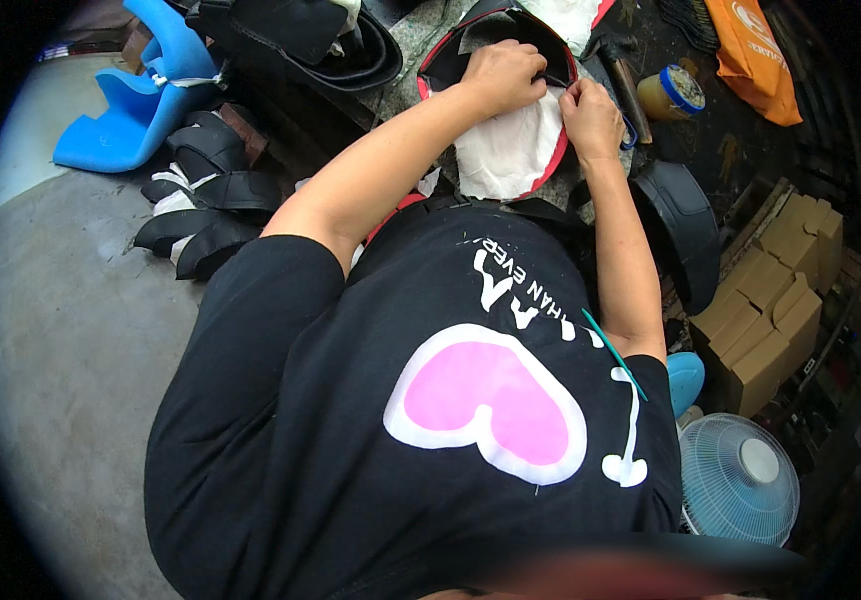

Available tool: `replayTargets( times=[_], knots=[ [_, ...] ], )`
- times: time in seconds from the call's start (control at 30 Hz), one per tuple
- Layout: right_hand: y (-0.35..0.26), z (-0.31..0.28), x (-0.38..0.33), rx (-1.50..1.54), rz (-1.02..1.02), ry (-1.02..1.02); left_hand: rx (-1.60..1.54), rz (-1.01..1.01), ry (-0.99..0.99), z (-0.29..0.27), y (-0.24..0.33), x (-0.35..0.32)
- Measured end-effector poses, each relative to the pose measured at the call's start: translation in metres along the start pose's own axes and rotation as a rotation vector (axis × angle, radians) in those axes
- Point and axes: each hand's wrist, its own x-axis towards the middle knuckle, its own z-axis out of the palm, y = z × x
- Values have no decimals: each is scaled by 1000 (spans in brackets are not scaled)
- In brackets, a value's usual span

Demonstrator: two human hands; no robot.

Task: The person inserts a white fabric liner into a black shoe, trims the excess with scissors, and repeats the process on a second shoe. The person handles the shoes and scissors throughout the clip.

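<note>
Wearing a black T-shirt [280, 400] with a pink heart [485, 400] edged in white, the person has both bare forearms stretched out to the bench. A thin teal strip [614, 354] lies across the shirt by the right sleeve.

Between the two hands sits a rounded, red-edged black piece [440, 68], its hollow facing up, with white cloth [500, 150] spread over the near part. The right hand [593, 115] has thumb and fingertips pinched together on the piece's right edge, where the cloth meets the rim. The left hand [503, 78] reaches over the hollow, knuckles up and fingers bent; from here I can't make out whether its fingertips grip anything.

Just past the right hand, a hammer [622, 80] lies beside a jar [670, 93] with a blue lid, and an orange bag [753, 60] drapes farther right. More black molded pieces [295, 40] are piled beyond the left forearm.

Away from the bench, over on the left, black padded pieces [215, 190] lie heaped near a bent blue foam piece [135, 95], above a grey floor [70, 350]. On the right I see cardboard boxes [770, 300] and a round fan [740, 480] behind its wire grille.
</note>
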Motion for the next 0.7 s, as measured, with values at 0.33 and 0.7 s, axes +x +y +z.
replayTargets(
  times=[0.33, 0.7],
  knots=[
    [6, 8, 8, -32, 59, -28, -104, -12, 46, 8, 3, -24],
    [8, 6, 16, -15, 55, -79, -3, 172, -60, 2, 7, -39]
  ],
)
